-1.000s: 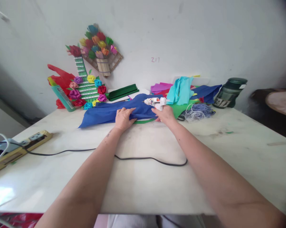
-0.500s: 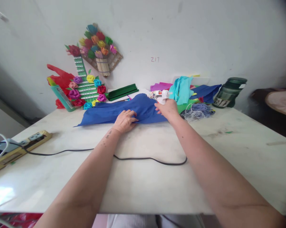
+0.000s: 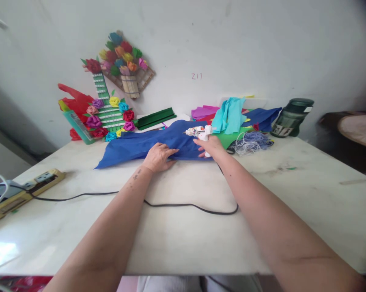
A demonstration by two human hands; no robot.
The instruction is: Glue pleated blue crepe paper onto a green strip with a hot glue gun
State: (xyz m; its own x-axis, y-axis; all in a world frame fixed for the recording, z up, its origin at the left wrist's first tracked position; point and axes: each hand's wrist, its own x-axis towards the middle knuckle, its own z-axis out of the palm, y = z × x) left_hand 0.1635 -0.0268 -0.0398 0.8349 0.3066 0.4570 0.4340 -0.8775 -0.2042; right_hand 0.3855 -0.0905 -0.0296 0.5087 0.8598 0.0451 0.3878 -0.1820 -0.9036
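A wide, wrinkled blue sheet (image 3: pixel 125 146), cloth or crepe paper, lies across the back middle of the table. My left hand (image 3: pixel 159 157) rests at its front edge, fingers on top and thumb close to the edge, closed on the material. In my right hand (image 3: pixel 212 146) is a white hot glue gun (image 3: pixel 195 131) with a colourful patterned body. Its nozzle points left, low over the right part of the sheet. The fingers of that hand sit loosely about the handle.
A black cord (image 3: pixel 183 205) crosses the table from a power strip (image 3: pixel 27 190) at left. Behind stand a flower-trimmed green guitar shape (image 3: pixel 110 115) and a turquoise bottle (image 3: pixel 78 127). On the right are turquoise sheets (image 3: pixel 230 115), tangled yarn (image 3: pixel 252 142) and a dark green bottle (image 3: pixel 294 117).
My right hand has come down and slightly left with the glue gun, nearer the sheet. My left hand has hardly moved; the sheet's left corner spreads a little further forward.
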